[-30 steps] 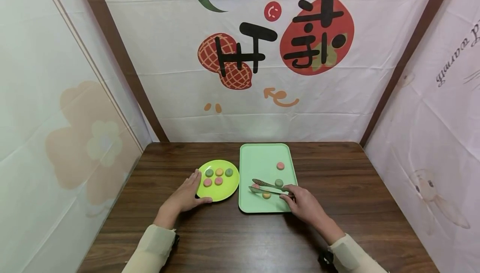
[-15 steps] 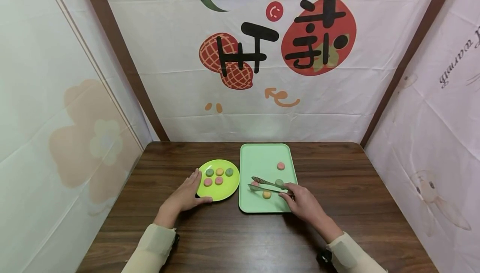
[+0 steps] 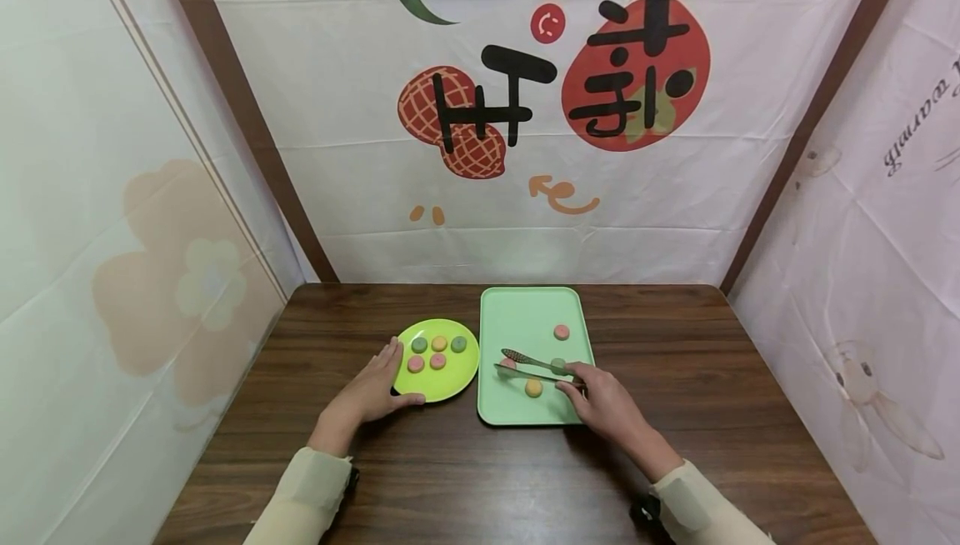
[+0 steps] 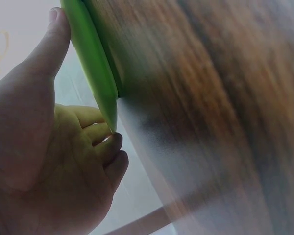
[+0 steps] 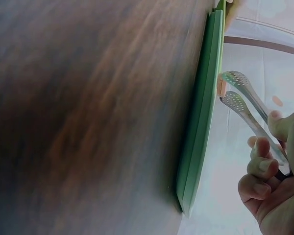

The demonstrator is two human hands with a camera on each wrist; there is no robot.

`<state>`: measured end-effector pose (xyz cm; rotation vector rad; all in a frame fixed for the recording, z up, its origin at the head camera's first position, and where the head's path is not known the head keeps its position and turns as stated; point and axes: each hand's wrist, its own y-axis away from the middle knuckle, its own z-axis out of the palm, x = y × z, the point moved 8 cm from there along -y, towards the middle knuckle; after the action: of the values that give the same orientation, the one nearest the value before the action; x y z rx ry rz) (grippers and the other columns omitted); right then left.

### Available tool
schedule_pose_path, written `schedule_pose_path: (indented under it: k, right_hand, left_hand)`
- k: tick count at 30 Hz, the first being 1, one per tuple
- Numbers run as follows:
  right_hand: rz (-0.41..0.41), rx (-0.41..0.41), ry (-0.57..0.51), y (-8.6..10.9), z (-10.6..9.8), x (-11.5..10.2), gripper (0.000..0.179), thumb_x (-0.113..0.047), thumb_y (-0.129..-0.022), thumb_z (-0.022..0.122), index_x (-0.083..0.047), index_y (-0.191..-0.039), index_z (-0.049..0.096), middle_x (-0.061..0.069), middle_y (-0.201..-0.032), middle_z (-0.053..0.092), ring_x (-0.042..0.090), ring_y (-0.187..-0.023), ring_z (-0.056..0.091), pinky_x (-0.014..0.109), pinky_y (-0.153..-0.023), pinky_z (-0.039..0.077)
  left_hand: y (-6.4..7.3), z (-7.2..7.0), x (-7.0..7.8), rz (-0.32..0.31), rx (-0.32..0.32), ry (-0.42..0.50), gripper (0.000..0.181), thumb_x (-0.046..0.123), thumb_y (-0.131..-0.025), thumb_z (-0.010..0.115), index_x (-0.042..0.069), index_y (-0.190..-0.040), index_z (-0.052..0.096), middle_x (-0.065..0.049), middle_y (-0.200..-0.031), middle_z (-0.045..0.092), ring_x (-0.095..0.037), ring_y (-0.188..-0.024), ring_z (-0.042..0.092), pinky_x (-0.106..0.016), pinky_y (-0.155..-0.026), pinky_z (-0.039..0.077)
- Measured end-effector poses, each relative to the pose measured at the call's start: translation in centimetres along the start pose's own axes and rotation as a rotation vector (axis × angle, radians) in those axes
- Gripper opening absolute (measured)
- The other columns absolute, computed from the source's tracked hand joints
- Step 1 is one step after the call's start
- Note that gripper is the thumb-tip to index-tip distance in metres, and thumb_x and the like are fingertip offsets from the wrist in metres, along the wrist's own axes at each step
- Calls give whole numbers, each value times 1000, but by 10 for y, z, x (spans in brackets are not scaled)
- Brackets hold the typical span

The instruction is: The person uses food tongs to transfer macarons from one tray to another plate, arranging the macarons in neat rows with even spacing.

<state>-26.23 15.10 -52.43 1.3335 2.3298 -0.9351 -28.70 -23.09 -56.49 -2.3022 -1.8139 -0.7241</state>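
In the head view my left hand spans the near-left rim of the yellow-green plate, its thumb and fingers fairly straight against the edge. Several green, pink and yellow macarons lie on that plate. My right hand holds metal tongs over the mint-green tray. The tongs' perforated tips stand apart on either side of a pink macaron, which they partly hide. Whether they touch it, I cannot tell. In the right wrist view the tips are beside a pinkish macaron at the tray's surface.
On the tray are also a yellow macaron, a green macaron beneath the tongs, and a pink macaron farther back. Plate and tray stand side by side on a dark wooden table. Printed cloth walls rise behind and at both sides.
The tongs and my right hand have shifted slightly away from me and to the left, their tips now around the pink macaron. My left hand stays at the plate.
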Motion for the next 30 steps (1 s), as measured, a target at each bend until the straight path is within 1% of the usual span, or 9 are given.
schedule_pose_path:
  k: [9,16,21,24,27,30]
  right_hand:
    - [-29,15,4,-5,-1,-5,29,-18,-99,81,0,-121,76,-11,-78,65,-1,-66,53,25,-59,50]
    - [-14,-15,2,-9,2,-6,27,-18,-100,79,-2,-122,76,-11,-82,66,-1,-66,53,24,-60,50]
    - [-26,-22,1,-13,4,-10,21,-17,-101,79,-4,-117,76,-12,-82,63,1,-67,51,24,-61,49]
    - [-25,-33,-2,-14,6,-11,17,-18,-102,78,-8,-114,75,-13,-82,60,1,-67,50,23,-60,47]
    - [-21,-42,0,-16,8,-13,17,-20,-102,77,-9,-115,75,-14,-83,60,1,-67,49,24,-60,47]
    - [-31,-35,13,-18,10,-14,22,-22,-102,78,-7,-118,75,-13,-85,64,0,-69,53,25,-61,49]
  left_hand:
    - [0,0,0,-3,-7,-3,122,64,-94,75,-8,-169,12,-28,-177,6,-46,-163,12,-61,-131,20]
    - [-2,1,-1,-5,-18,-7,124,68,-93,72,-7,-169,9,-27,-177,4,-45,-164,11,-60,-131,19]
    - [-2,0,-1,-9,-22,-6,123,67,-94,73,-6,-169,10,-26,-178,4,-45,-164,11,-60,-131,19]
    - [0,-1,0,-6,-21,-3,122,65,-94,74,-8,-169,10,-28,-177,4,-46,-163,11,-61,-131,19]
    - [0,-1,1,-8,-23,-5,121,64,-94,74,-8,-169,10,-28,-177,5,-45,-164,11,-60,-131,19]
    - [0,-1,1,-3,-19,-8,121,63,-95,75,-9,-168,11,-28,-177,6,-45,-164,12,-60,-131,19]
